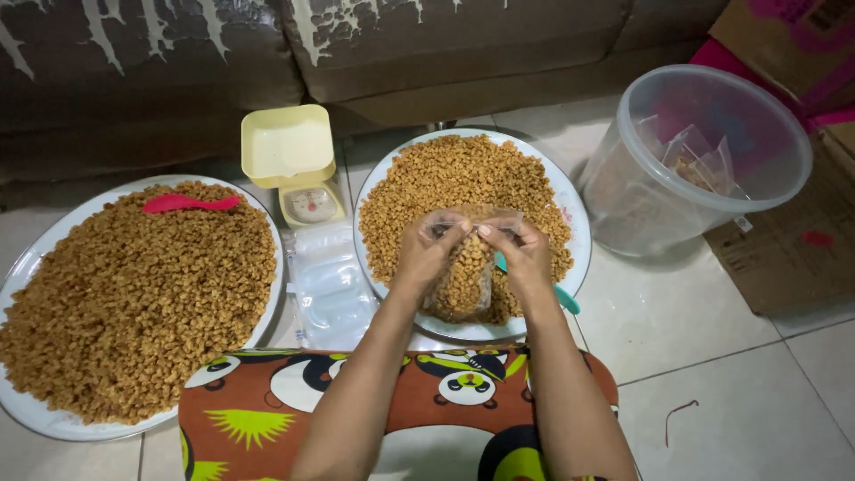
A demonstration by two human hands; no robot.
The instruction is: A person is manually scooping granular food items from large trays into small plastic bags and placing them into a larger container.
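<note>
Both hands meet over the middle tray: from my remote seat I see the left hand (pixel 426 252) and the right hand (pixel 525 254) each pinching the top edge of a small clear bag (pixel 465 272) part-filled with brown pellets, held upright just above the round white tray (pixel 577 240) heaped with the same pellets. Starting far left, a larger white tray (pixel 27 267) carries another pellet heap with a pink spoon (pixel 190 203) lying on top. Next comes a pale yellow kitchen scale (pixel 294 160), and below it a stack of empty clear bags (pixel 331 285). A teal spoon handle (pixel 563 298) pokes out beside the right hand. Further right stands a clear plastic bucket (pixel 704 151) holding filled bags, then flattened brown cardboard (pixel 793 249) with a red mark.
</note>
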